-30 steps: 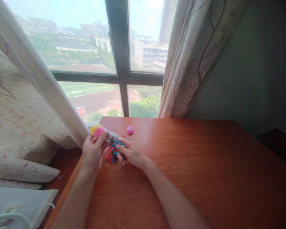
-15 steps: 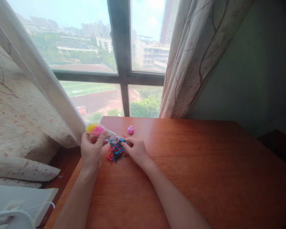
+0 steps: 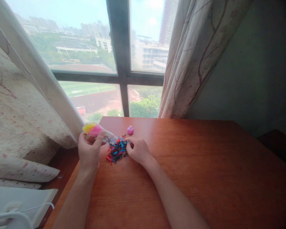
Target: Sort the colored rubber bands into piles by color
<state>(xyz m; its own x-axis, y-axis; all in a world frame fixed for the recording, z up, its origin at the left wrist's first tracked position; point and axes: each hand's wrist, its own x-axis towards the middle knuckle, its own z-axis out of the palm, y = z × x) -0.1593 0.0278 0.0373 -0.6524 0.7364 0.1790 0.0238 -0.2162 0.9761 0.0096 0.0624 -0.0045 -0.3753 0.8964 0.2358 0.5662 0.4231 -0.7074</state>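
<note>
My left hand (image 3: 88, 152) is closed around a clear tube (image 3: 98, 132) that holds pink and yellow bits, tilted with its open end down toward the table. Below that end lies a pile of small blue, red and black pieces (image 3: 117, 149) on the wooden table (image 3: 193, 165). My right hand (image 3: 138, 149) rests at the right side of the pile with its fingers curled and its fingertips pinched at the pieces. A small pink round object (image 3: 130, 129) sits on the table just behind the pile.
A window with a dark frame (image 3: 120, 63) faces the table's far edge. Patterned curtains hang at the left (image 3: 26, 105) and at the right (image 3: 193, 57). A white device with a cable (image 3: 16, 206) lies at the lower left, beside the table's left edge.
The left hand has drawn the tube a little to the left and up. More pieces lie spread on the table. The right hand has shifted to the pile's right side.
</note>
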